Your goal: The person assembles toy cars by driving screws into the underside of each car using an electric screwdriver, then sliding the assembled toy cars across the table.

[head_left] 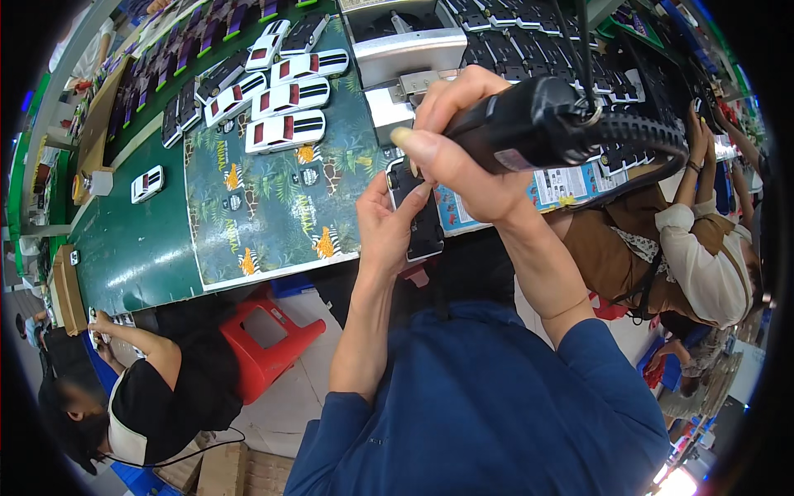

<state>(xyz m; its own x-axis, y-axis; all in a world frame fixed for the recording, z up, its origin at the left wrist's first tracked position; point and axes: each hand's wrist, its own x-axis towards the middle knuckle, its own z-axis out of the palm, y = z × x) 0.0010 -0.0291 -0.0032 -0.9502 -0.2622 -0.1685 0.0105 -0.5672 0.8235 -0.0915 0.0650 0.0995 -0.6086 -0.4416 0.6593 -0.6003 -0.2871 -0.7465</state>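
While left hand (385, 221) pinches black base (426, 225) over near edge of table (124, 260), right hand (475, 169) grips driver (542, 120); base tilting could cause slip.

The person wears a dark blue top (504, 405), plain in colour, filling the lower middle of the frame, its cloth creased into soft folds. A small, faint light marking (375, 441) shows on the top, left of its centre; too small to make out. Sleeves are short: the left sleeve (341, 422), lower left of centre, and the right sleeve (608, 360), lower right, match the top in colour, and each ends in a plain edge near the elbow. Left forearm (362, 331) and right forearm (542, 260) are bare and slender, narrowing toward the wrists. Left hand (385, 221) and right hand (473, 175), near the middle of the frame, are likewise bare. The right thumb bears a rounded nail. Black clothing (475, 277) shows above the top's upper edge.
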